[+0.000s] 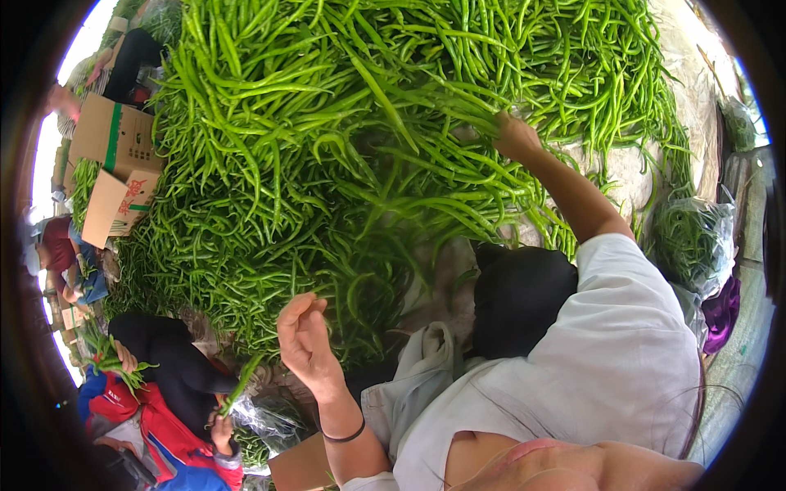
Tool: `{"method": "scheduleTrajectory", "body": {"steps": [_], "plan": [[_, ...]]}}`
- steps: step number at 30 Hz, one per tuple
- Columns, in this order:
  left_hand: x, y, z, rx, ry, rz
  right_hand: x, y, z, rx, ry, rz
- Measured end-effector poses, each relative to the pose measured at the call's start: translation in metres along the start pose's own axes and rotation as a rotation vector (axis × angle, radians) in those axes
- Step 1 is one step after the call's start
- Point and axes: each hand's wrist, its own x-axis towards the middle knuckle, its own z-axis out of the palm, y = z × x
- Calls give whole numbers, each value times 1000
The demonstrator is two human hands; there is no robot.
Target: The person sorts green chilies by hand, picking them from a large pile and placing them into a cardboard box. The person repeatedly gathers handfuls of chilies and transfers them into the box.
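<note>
A large heap of long green chili peppers (258, 166) spreads over a pale ground sheet (688, 104) in front of me. My right hand (516, 136) reaches into the upper right of the heap, its fingers closed around several long peppers. My left hand (305, 344), with a dark band at the wrist, is raised at the near edge of the heap. Its fingers are curled loosely, and no pepper shows in it. Some peppers between the two hands are blurred. My knee in black cloth (522, 301) lies between my arms.
At the left stands an open cardboard box (116, 166) with peppers. A co-worker in a red and blue jacket (166, 429) holds peppers at the lower left; other people sit beyond. Clear plastic bags of peppers (691, 239) lie at the right, another at the lower left. A cardboard flap (301, 463) is near my left forearm.
</note>
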Motion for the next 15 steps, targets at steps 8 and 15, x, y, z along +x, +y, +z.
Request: {"method": "scheduleTrajectory", "body": {"steps": [8, 15], "plan": [[-25, 22, -8, -125, -58, 61, -88, 15, -70, 404, 287, -136], [-48, 30, -21, -136, -31, 189, -132, -39, -177, 7, 681, -445]]}}
